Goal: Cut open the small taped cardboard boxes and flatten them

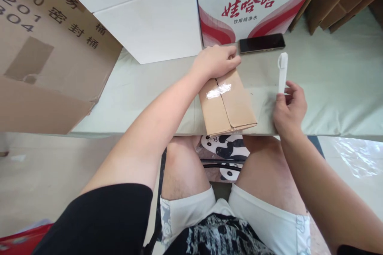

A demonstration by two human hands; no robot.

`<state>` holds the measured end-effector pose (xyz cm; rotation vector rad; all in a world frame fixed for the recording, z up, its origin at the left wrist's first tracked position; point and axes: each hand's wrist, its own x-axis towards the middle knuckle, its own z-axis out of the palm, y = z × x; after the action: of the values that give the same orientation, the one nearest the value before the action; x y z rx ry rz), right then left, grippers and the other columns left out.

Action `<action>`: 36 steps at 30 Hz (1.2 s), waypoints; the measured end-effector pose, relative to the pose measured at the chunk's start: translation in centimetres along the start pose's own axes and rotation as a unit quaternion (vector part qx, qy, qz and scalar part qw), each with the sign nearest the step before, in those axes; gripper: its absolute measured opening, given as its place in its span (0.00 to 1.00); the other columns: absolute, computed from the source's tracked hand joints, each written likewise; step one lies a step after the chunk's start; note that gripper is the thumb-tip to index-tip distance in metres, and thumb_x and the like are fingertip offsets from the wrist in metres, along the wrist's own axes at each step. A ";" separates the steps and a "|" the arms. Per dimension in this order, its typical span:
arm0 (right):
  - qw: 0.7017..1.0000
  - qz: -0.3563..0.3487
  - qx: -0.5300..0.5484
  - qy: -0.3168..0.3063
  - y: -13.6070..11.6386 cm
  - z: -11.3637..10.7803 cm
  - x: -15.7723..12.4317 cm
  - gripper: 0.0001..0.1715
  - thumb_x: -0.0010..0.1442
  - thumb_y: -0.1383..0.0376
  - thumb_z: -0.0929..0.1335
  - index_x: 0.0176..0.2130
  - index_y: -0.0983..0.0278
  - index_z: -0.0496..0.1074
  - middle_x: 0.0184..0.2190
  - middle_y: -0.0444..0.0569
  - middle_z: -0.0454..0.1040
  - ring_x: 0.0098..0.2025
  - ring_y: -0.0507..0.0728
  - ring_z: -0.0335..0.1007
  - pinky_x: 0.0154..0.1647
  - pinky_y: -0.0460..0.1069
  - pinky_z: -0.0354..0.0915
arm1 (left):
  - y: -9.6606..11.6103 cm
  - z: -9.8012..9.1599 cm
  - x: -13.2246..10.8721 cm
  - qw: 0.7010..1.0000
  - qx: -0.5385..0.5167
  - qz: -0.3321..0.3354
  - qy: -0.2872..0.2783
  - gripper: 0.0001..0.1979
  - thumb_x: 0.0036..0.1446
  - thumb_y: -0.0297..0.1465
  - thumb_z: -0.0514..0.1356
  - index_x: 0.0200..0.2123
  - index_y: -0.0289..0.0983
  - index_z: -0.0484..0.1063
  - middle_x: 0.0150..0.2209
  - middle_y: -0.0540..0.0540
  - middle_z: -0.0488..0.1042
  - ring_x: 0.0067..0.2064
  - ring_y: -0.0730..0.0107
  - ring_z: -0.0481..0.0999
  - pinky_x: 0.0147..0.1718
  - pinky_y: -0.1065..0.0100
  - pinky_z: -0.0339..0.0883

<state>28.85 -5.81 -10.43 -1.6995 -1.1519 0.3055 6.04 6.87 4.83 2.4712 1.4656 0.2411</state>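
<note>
Brown cardboard makes the small box [236, 105], which lies flat on the cloth-covered table [335, 83], its near end reaching to the front edge of the surface. Along its top runs a seam, and a piece of shiny clear tape [214, 94] crosses this seam nearer to the far end. The left hand [217, 61] rests over the far end of the box, with the fingers bent toward the right; I cannot tell how firmly they press, because the palm side is hidden. The right hand [290, 107] is well apart from the left one, to the right of the box and near the front edge, not touching the box. Its thumb and fingers are closed around a slim white plastic tool [282, 71], which stands out from the grip and points away from the front edge, with a rounded end. So the box is under the left hand and to the left of the right hand. Farther from the front edge, beyond the tool, a black smartphone [262, 44] lies just beside a white carton with red Chinese lettering [254, 12]. Toward the left end of the surface stands a large brown carton [44, 63] with black print.
</note>
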 end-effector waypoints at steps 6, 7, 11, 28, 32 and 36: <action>0.973 0.025 0.212 -0.083 -1.4 -1.6 1.8 0.23 0.62 0.54 0.68 0.57 0.46 0.70 0.41 0.50 0.76 0.30 0.59 0.71 0.33 0.60 0.71 | -0.4 0.1 0.9 1.000 -0.028 -0.003 -0.009 0.09 0.62 0.39 0.58 0.36 0.43 0.75 0.37 0.46 0.80 0.45 0.52 0.78 0.46 0.54 0.68; 0.967 0.006 0.229 -0.111 -2.7 -2.2 1.8 0.23 0.62 0.55 0.69 0.57 0.44 0.70 0.43 0.49 0.76 0.31 0.59 0.72 0.34 0.60 0.72 | -0.5 0.2 1.1 0.999 -0.035 -0.003 -0.014 0.08 0.61 0.39 0.59 0.35 0.43 0.75 0.37 0.46 0.80 0.45 0.52 0.78 0.47 0.54 0.68; 0.954 -0.039 0.269 -0.127 -9.9 -3.6 0.9 0.23 0.61 0.56 0.70 0.56 0.46 0.70 0.41 0.47 0.74 0.31 0.58 0.73 0.39 0.61 0.75 | -0.8 0.3 1.9 0.998 -0.052 -0.006 -0.043 0.07 0.60 0.39 0.61 0.36 0.43 0.76 0.37 0.48 0.79 0.46 0.53 0.78 0.49 0.53 0.68; 0.948 -0.099 0.136 -0.269 -19.1 -0.7 -2.4 0.16 0.64 0.51 0.69 0.32 0.58 0.77 0.24 0.44 0.76 0.26 0.55 0.74 0.26 0.51 0.66 | -1.1 -0.1 1.8 0.995 -0.056 0.009 -0.081 0.15 0.63 0.46 0.56 0.42 0.46 0.76 0.49 0.49 0.80 0.47 0.55 0.75 0.46 0.55 0.62; 0.966 -0.084 0.069 -0.233 -19.1 -0.4 -3.1 0.08 0.60 0.60 0.68 0.39 0.56 0.77 0.28 0.43 0.78 0.28 0.56 0.75 0.28 0.51 0.65 | -0.9 -0.1 1.5 0.995 -0.056 0.002 -0.083 0.14 0.64 0.46 0.55 0.42 0.46 0.76 0.49 0.48 0.80 0.48 0.55 0.73 0.45 0.55 0.61; 0.975 -0.071 0.002 -0.209 -19.4 -0.5 -3.2 0.07 0.54 0.63 0.70 0.36 0.56 0.71 0.29 0.42 0.78 0.27 0.57 0.74 0.31 0.53 0.67 | -0.5 -0.4 1.0 0.996 -0.049 -0.001 -0.073 0.14 0.65 0.45 0.55 0.43 0.47 0.75 0.51 0.48 0.80 0.47 0.58 0.72 0.44 0.57 0.60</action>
<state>16.99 -8.14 5.02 -1.5806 -1.5699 0.5939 5.98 8.03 5.05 2.3557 1.3643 0.1239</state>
